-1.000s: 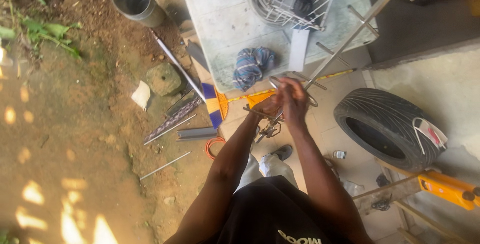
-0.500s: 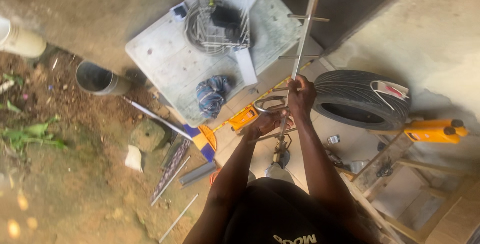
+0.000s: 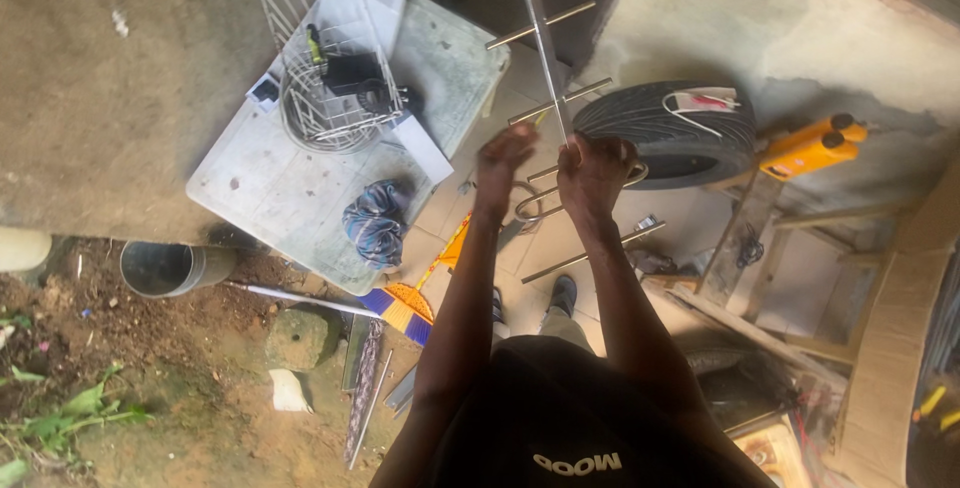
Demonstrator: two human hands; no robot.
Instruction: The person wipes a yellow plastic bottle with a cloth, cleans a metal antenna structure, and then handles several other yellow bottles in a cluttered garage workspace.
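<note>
Antenna boom (image 3: 540, 18) w/ cross rods, upright at 12 o'clock. R hand (image 3: 592, 176) fingers closed round it; L hand (image 3: 500, 163) just beside, fingers loose, holding nothing. Tyre (image 3: 665, 133) at 2 o'clock.

The metal antenna rod (image 3: 541, 38) runs off the top edge, so its upper end is out of sight; its lower stretch is hidden behind the right hand (image 3: 592, 176), whose grip on it is covered by the knuckles; the left hand (image 3: 500, 158) is motion-blurred, fingers indistinct, and whether it touches the rod cannot be told; the small items in the wire basket (image 3: 330, 98) on the desk (image 3: 260, 188) are too small to identify; the person's feet are partly hidden by the arms; the grey pipe (image 3: 170, 268) is half in shadow.
</note>
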